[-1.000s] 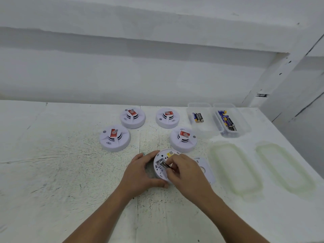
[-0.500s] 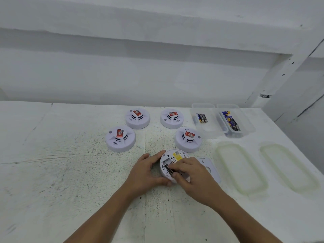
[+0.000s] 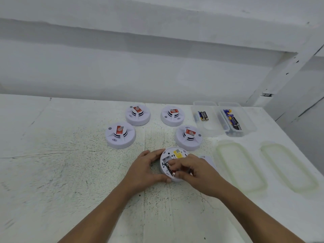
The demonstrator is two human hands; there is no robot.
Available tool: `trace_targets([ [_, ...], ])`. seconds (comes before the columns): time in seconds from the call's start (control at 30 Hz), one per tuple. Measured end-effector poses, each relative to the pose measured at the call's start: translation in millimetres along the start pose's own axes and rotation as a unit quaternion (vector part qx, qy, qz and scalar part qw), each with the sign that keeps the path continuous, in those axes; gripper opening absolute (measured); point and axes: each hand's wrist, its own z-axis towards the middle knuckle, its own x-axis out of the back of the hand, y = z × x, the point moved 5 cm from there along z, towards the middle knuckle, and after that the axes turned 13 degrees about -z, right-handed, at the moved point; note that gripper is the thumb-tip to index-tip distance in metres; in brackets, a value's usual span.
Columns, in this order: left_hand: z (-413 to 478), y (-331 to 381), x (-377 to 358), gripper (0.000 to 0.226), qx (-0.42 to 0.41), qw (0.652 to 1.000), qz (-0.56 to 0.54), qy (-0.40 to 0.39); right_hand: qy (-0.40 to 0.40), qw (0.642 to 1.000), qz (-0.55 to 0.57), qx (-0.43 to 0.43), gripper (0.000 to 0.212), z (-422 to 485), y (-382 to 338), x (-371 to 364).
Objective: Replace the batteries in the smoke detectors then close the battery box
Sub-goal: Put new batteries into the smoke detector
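Observation:
An overturned white smoke detector (image 3: 176, 154) lies in front of me with its battery bay showing. My left hand (image 3: 146, 170) grips its left rim between thumb and fingers. My right hand (image 3: 192, 173) pinches a black battery (image 3: 168, 167) lying in the bay. The detector's loose back cover (image 3: 208, 159) pokes out behind my right hand. Two clear battery boxes stand open at the back right: the left box (image 3: 209, 128) has a few batteries, the right box (image 3: 245, 120) has several.
Several more white smoke detectors sit face up behind the open one, the nearest ones at left (image 3: 120, 135) and at right (image 3: 189, 137). Two translucent box lids (image 3: 241, 165) (image 3: 289, 165) lie flat on the right of the white table. A wall rises behind.
My right hand has shifted toward me over the bay, and more of the black battery now shows at its fingertips. My left hand keeps its hold on the rim.

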Motion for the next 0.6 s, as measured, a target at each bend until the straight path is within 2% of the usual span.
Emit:
trace_targets([
  [0.13,-0.5,4.5,1.4,0.091,0.005,1.0,-0.001,0.007,0.002,0.999,0.031,-0.023,0.023,3.3,4.3,-0.5],
  [0.27,-0.5,2.8,1.9,0.094,0.018,1.0,0.0,0.009,0.01,0.997,0.069,-0.043,0.022,4.4,6.0,-0.4],
  [0.6,-0.7,1.4,0.6,0.091,0.035,0.999,0.007,0.02,0.04,0.995,0.08,-0.037,0.024,3.7,7.0,-1.6],
])
